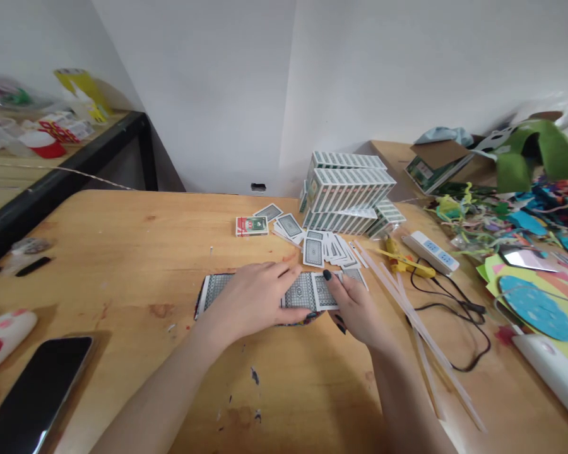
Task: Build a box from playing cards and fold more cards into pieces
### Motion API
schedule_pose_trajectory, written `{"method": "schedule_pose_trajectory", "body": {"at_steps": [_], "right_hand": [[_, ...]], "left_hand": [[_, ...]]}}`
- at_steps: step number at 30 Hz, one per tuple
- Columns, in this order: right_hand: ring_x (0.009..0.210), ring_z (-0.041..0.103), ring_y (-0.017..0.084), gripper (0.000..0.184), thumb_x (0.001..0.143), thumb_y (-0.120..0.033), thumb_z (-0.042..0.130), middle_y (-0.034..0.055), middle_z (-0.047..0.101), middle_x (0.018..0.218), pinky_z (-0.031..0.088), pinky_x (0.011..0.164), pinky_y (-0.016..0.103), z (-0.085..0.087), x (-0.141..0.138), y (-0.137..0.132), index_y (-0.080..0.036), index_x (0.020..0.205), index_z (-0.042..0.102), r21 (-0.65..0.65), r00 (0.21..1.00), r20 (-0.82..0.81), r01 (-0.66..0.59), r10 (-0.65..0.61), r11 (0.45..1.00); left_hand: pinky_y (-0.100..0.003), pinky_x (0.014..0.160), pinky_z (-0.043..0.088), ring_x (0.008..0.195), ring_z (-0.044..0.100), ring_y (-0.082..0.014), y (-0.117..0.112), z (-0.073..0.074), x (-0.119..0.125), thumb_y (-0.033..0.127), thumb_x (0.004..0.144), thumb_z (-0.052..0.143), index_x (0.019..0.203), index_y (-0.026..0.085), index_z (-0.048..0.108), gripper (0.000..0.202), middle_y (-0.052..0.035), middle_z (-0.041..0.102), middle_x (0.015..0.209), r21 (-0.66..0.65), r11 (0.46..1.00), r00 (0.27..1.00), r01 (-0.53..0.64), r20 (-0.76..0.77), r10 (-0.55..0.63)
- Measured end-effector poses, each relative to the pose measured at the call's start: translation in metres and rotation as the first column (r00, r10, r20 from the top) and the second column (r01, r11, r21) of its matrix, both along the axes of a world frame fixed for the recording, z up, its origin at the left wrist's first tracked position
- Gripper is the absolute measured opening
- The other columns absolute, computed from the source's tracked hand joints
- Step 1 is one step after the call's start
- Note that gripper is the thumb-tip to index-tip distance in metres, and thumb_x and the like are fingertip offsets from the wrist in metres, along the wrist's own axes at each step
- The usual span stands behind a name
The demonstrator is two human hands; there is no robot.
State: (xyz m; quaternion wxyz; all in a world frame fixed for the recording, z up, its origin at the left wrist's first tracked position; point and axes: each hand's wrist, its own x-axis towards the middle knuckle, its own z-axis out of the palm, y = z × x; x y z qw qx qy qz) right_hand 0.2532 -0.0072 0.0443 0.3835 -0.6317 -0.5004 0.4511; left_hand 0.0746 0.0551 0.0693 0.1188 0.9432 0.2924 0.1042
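In the head view a row of playing cards [298, 290] lies back side up across the middle of the table. Under it shows the edge of a dark, multicoloured backing [307, 320]. My left hand [260, 290] rests flat over the row with fingers stretched, hiding some of the cards. At the right end, my right hand [355, 306] pinches a playing card [325, 292], thumb on top and fingers underneath. Just behind are loose cards [313, 252] in an untidy spread, some face up. A card box [252, 226] lies at the back left of them.
Striped card cartons [350, 189] are stacked by the wall. To the right are a yellow glue gun [407, 260], a power strip [430, 250], long glue sticks [421, 328], a black cable [483, 343] and craft scraps [525, 221]. A phone [38, 391] lies front left.
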Motion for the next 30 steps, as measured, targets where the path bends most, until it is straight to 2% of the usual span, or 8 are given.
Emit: {"method": "schedule_pose_trajectory", "body": {"at_steps": [4,11,16,22,27,30], "right_hand": [[0.027,0.03,0.006,0.042,0.085,-0.05,0.034,-0.0085,0.031,0.036,0.023,0.026,0.016,-0.003,-0.001,0.002,-0.021,0.055,0.035,0.0,0.998,-0.061,0.001,-0.001,1.0],[0.032,0.03,0.006,0.044,0.084,-0.052,0.035,-0.0068,0.032,0.039,0.022,0.029,0.018,-0.002,-0.001,0.003,-0.02,0.054,0.037,-0.044,0.999,-0.036,-0.019,0.018,0.999],[0.033,0.029,0.007,0.043,0.083,-0.053,0.037,-0.006,0.033,0.04,0.021,0.03,0.019,-0.003,-0.002,0.004,-0.021,0.054,0.037,-0.032,0.999,-0.042,-0.02,0.019,0.999],[0.03,0.03,0.006,0.044,0.082,-0.054,0.038,-0.0077,0.032,0.039,0.023,0.028,0.018,-0.006,-0.003,0.002,-0.021,0.054,0.036,-0.055,0.996,-0.087,-0.002,-0.003,0.998],[0.029,0.03,0.006,0.042,0.082,-0.054,0.038,-0.0084,0.033,0.038,0.024,0.027,0.017,-0.009,-0.001,0.003,-0.021,0.056,0.035,-0.064,0.996,-0.092,-0.009,0.003,0.998],[0.03,0.03,0.006,0.041,0.084,-0.053,0.035,-0.0081,0.033,0.039,0.023,0.028,0.017,-0.009,-0.004,0.002,-0.021,0.057,0.036,-0.057,0.998,-0.053,-0.02,0.017,0.998]], "left_hand": [[-0.032,0.068,0.044,0.087,0.058,-0.0232,0.002,-0.001,0.003,0.048,0.077,0.051,0.113,0.015,0.049,0.049,-0.0072,0.062,0.1,0.012,1.0,0.999,0.018,-0.035,-0.018],[-0.032,0.062,0.044,0.083,0.06,-0.0241,0.004,-0.002,0.006,0.045,0.075,0.053,0.111,0.013,0.05,0.049,-0.0077,0.062,0.096,0.004,0.999,0.998,0.04,-0.04,-0.04],[-0.032,0.064,0.044,0.084,0.06,-0.024,0.004,-0.003,0.004,0.047,0.074,0.053,0.111,0.015,0.052,0.049,-0.0077,0.063,0.099,-0.008,1.0,1.0,0.006,-0.002,-0.006],[-0.035,0.071,0.043,0.094,0.058,-0.0261,0.002,0.001,-0.013,0.055,0.067,0.056,0.118,0.024,0.048,0.06,-0.0045,0.062,0.11,-0.028,0.997,0.997,-0.067,0.032,0.068],[-0.034,0.068,0.044,0.087,0.061,-0.0252,0.003,0.0,-0.021,0.053,0.067,0.056,0.115,0.023,0.051,0.056,-0.0042,0.065,0.102,-0.072,0.992,0.995,-0.102,-0.013,0.101],[-0.033,0.068,0.044,0.085,0.061,-0.0248,0.003,-0.001,-0.019,0.051,0.068,0.057,0.111,0.021,0.054,0.052,-0.0045,0.066,0.097,-0.099,0.991,0.996,-0.088,0.025,0.091]]}}
